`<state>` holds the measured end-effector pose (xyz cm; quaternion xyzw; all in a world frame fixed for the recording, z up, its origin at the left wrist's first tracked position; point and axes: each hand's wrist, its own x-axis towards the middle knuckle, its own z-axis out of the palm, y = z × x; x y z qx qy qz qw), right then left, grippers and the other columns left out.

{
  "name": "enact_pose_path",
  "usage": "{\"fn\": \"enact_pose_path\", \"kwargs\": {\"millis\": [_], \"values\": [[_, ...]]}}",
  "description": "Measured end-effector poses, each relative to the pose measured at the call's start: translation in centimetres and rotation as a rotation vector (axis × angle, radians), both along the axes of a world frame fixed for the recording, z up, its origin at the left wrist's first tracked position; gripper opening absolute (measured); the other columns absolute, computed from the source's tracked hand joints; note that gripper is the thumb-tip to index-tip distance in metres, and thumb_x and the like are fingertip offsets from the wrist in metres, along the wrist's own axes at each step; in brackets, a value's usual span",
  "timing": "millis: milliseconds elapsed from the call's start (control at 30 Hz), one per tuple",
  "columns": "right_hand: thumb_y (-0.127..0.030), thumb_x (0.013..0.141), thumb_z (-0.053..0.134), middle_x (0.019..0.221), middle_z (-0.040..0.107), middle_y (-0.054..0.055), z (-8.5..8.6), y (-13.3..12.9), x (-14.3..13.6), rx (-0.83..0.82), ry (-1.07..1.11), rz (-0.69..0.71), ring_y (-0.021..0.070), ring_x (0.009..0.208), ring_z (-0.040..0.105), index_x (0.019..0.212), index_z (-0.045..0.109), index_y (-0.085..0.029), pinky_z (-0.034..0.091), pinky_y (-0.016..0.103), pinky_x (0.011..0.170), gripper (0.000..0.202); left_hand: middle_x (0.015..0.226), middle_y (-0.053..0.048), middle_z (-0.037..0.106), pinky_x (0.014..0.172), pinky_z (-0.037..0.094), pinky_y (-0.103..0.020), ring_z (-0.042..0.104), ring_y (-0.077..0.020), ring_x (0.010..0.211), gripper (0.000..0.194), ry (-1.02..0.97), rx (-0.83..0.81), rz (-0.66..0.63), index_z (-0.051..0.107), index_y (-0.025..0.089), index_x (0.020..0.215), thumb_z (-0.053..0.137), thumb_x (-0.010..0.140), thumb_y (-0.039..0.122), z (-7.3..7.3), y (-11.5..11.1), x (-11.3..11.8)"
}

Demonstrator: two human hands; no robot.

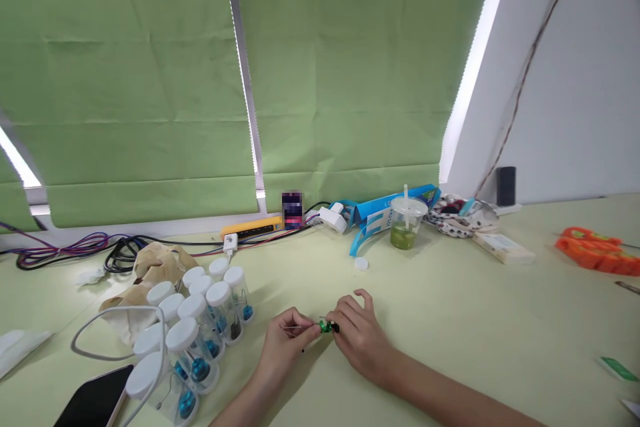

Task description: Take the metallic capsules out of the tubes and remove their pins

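Note:
A small green and black object is held between my two hands, just above the pale table. My left hand is closed on its left side, with thin wire-like pieces at the fingers. From the right, my right hand pinches the black end of the same object, its index finger raised and bent. To the left of my hands stand several clear tubes with white lids and blue pieces inside. A loose white cap lies beyond my right hand.
A black phone and a grey cable lie at the lower left. Behind are a power strip, cords, a cup with green liquid and a blue package. An orange object is at the right.

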<state>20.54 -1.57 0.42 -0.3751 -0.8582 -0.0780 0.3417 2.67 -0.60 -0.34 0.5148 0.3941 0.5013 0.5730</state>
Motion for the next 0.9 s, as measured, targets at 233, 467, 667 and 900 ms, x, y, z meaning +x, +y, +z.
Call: {"fn": "enact_pose_path", "kwargs": {"millis": [233,467,667,900], "values": [[-0.008,0.082,0.039,0.077,0.053,0.003,0.4,-0.3,-0.1,-0.019,-0.004,-0.007,0.0160,0.080,0.045,0.090,0.052,-0.018,0.022,0.042,0.089,0.018,0.057,-0.001,0.063,0.054,0.041,-0.023,0.055,-0.0121,0.054,0.032,0.002,-0.007,0.026,0.048,0.015,0.053,0.076,0.056,0.031,0.4,-0.2,0.1],[-0.009,0.084,0.038,0.078,0.054,0.003,0.0,-0.4,-0.2,-0.025,0.011,-0.018,0.0167,0.082,0.045,0.089,0.052,-0.018,0.022,0.042,0.090,0.018,0.056,0.000,0.062,0.053,0.040,-0.022,0.054,-0.0112,0.053,0.028,-0.012,-0.011,0.021,0.052,0.014,0.052,0.076,0.056,0.028,-0.1,0.1,0.0],[-0.006,0.083,0.037,0.078,0.054,0.003,-0.2,-0.4,-0.3,-0.047,0.031,0.002,0.0166,0.082,0.044,0.090,0.051,-0.018,0.023,0.039,0.088,0.020,0.058,-0.001,0.062,0.055,0.041,-0.023,0.055,-0.0121,0.056,0.029,0.013,0.003,0.015,0.050,0.015,0.052,0.075,0.058,0.029,-0.6,0.2,0.0],[-0.007,0.083,0.037,0.080,0.052,0.004,0.3,-0.6,-0.3,-0.124,0.031,0.020,0.0170,0.082,0.044,0.090,0.050,-0.017,0.026,0.036,0.083,0.018,0.060,-0.002,0.064,0.056,0.042,-0.025,0.056,-0.0135,0.057,0.028,0.009,0.017,0.001,0.050,0.015,0.054,0.075,0.059,0.028,-0.2,0.0,-0.1]]}}
